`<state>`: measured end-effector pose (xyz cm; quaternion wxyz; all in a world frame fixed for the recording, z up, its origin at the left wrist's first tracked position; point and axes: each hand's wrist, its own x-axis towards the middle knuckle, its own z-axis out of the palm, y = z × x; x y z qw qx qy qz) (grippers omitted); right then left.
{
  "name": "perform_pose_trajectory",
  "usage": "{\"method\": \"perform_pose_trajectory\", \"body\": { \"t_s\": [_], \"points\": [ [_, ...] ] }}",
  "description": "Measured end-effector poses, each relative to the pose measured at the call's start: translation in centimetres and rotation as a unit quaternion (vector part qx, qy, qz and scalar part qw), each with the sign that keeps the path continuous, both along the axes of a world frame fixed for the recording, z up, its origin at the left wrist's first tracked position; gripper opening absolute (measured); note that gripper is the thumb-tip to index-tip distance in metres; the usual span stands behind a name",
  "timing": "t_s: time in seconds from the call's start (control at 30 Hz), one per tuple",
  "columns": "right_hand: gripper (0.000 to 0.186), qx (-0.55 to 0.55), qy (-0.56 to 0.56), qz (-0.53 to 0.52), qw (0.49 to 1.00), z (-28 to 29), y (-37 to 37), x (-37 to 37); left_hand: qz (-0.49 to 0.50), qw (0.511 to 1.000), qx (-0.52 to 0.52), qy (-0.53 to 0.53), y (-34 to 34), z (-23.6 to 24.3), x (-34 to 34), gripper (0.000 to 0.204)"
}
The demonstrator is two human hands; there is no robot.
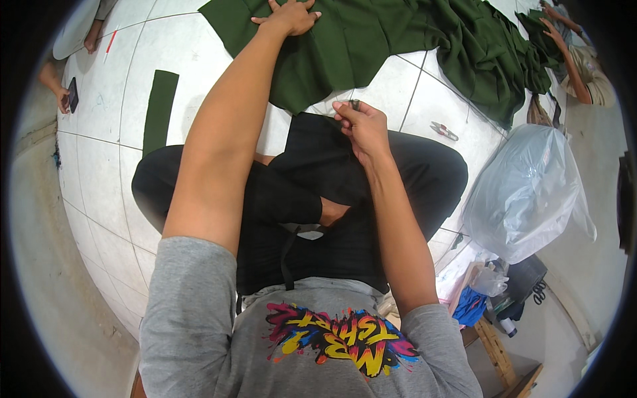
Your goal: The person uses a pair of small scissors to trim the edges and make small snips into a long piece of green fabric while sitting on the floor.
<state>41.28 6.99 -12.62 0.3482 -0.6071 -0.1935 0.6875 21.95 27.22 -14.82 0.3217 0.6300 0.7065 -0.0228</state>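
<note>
Your left hand (290,16) lies open, flat on the green cloth (371,46), pinning it taut. Your right hand (361,126) pinches a small dark tool (355,104) at the cloth's edge, steadied over your knee.

Dark green cloth (345,46) spread across the white tiled floor.
It is laid flat at its near edge and bunched into deep folds toward the right.

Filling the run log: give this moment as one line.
left hand: flat on green fabric | right hand: pinches small dark tool at fabric edge | scissors: floor, apart
</note>
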Motion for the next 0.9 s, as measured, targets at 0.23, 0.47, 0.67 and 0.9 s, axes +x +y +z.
{"method": "perform_pose_trajectory", "body": {
  "t_s": [0.23, 0.47, 0.67, 0.9],
  "points": [
    [0.010, 0.015, -0.009, 0.002, 1.000, 0.0, -0.4, 0.5, 0.000, 1.000, -0.008, 0.008, 0.0, 0.3, 0.0, 0.060],
    [0.006, 0.020, -0.058, 0.039, 0.997, 1.3, -1.0, 1.4, 0.000, 1.000, -0.017, 0.001, 0.0, 0.9, -0.1, 0.059],
    [0.008, 0.038, -0.115, 0.073, 0.990, 4.2, -2.9, 2.8, -0.002, 1.000, -0.011, 0.003, 0.3, 0.3, -0.4, 0.058],
    [0.012, 0.030, -0.146, 0.074, 0.986, 7.8, -6.7, 5.2, -0.006, 1.000, -0.009, 0.003, 0.5, 0.5, -0.5, 0.058]
  ]
}}
